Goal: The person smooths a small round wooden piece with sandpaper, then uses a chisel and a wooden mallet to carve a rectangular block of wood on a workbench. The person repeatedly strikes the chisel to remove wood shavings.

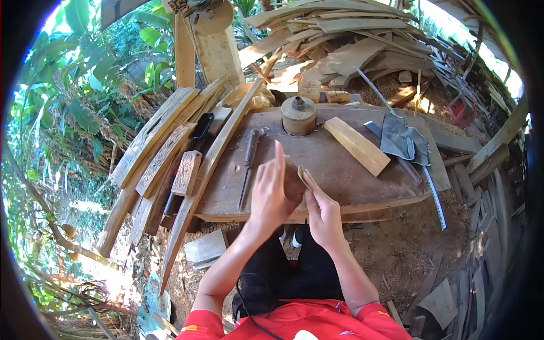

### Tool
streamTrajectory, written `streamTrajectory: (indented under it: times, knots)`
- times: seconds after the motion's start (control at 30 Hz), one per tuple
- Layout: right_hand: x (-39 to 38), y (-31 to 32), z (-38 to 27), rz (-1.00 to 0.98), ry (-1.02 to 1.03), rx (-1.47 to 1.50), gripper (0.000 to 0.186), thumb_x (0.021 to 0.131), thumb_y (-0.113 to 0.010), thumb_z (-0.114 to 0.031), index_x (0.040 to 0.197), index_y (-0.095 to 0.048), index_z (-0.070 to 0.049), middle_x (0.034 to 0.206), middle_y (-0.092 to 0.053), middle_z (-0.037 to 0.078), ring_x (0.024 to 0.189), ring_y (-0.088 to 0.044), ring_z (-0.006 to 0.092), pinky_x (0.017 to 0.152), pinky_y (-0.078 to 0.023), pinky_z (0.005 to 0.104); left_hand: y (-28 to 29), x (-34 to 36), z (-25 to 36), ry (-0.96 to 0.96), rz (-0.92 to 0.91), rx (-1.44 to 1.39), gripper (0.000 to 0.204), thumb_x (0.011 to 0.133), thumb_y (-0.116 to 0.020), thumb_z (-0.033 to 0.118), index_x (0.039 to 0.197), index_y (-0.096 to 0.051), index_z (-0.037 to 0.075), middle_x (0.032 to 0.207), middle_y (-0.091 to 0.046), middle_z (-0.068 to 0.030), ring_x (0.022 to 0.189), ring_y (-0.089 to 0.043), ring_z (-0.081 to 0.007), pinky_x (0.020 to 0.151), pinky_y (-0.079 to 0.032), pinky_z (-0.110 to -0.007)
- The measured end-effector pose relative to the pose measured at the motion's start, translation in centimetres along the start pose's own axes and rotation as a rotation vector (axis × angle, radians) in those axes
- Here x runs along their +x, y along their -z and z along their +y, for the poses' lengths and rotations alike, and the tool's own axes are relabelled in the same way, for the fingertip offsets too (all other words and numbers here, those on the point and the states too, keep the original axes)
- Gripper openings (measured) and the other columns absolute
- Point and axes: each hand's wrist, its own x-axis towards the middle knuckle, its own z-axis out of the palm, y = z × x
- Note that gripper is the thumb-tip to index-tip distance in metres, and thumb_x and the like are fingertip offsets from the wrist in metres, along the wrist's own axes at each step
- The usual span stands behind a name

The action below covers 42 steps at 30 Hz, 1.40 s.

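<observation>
Over the front of the wooden workbench (266,207), my right hand (324,218) pinches the edge of a small curled brown sheet (294,184), possibly sandpaper. My left hand (268,195) is raised against the other side of the sheet, its fingers stretched and one pointing up; its thumb is hidden. Left of my hands lies a slim tool (249,156) with a dark handle and a thin blade, perhaps a file. Beyond them a round wooden cylinder (298,120) with a metal pin on top is set in the bench. A pale wooden block (358,146) lies to the right.
A grey-blue cloth (398,137) covers part of a long toothed saw blade (434,198) and a dark-handled tool (409,171) at the bench's right. Long planks (211,161) and a brush-like wooden block (187,174) lean along the left. Stacked boards (351,54) rise behind.
</observation>
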Motion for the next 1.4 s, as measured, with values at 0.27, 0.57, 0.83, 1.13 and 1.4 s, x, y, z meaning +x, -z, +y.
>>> streamTrajectory:
  times: [0.27,0.57,0.83,1.13,1.4]
  knots:
    - [-0.8,0.7,-1.0,-0.044,-0.059,-0.023,0.039,0.112,-0.053,-0.013,0.146,-0.058,0.005,0.140,-0.065,0.029,0.133,-0.064,0.0396,0.107,-0.051,0.0387,0.0,-0.8,1.3,0.035,0.103,-0.003,0.126,0.064,-0.092,0.010,0.166,-0.020,-0.007,0.120,-0.066,-0.0225,0.103,-0.061,-0.0414,0.092,-0.051,-0.049]
    - [-1.1,1.7,-1.1,-0.053,-0.125,0.044,0.040,0.113,-0.051,-0.016,0.146,-0.057,0.006,0.136,-0.068,0.029,0.130,-0.067,0.0315,0.104,-0.052,0.0377,-0.2,-2.3,3.4,-0.098,0.061,0.057,0.115,0.064,-0.089,0.008,0.163,-0.031,-0.005,0.119,-0.064,-0.0211,0.115,-0.060,-0.0413,0.099,-0.050,-0.046]
    - [-1.3,2.2,-1.9,-0.066,-0.169,-0.010,0.038,0.113,-0.051,-0.015,0.143,-0.060,0.007,0.140,-0.066,0.028,0.132,-0.065,0.0384,0.108,-0.051,0.0396,-1.0,-3.3,5.0,-0.089,0.020,-0.013,0.109,0.072,-0.083,0.009,0.164,-0.028,-0.005,0.114,-0.063,-0.0212,0.105,-0.060,-0.0399,0.093,-0.051,-0.047]
    - [-1.0,1.5,-2.4,-0.119,-0.120,-0.082,0.038,0.108,-0.055,-0.005,0.144,-0.060,0.004,0.146,-0.062,0.026,0.136,-0.061,0.0398,0.111,-0.050,0.0385,-1.3,-4.1,4.5,-0.025,-0.035,-0.065,0.115,0.073,-0.084,0.007,0.166,-0.018,-0.007,0.114,-0.064,-0.0234,0.101,-0.062,-0.0428,0.090,-0.052,-0.047]
    - [-1.0,0.5,-2.2,-0.125,0.041,-0.096,0.038,0.107,-0.056,-0.006,0.145,-0.061,0.000,0.143,-0.063,0.028,0.130,-0.063,0.0428,0.105,-0.054,0.0443,-0.5,-4.9,3.7,0.009,0.010,-0.055,0.128,0.064,-0.091,0.012,0.167,-0.017,-0.005,0.112,-0.061,-0.0206,0.100,-0.058,-0.0410,0.091,-0.050,-0.049]
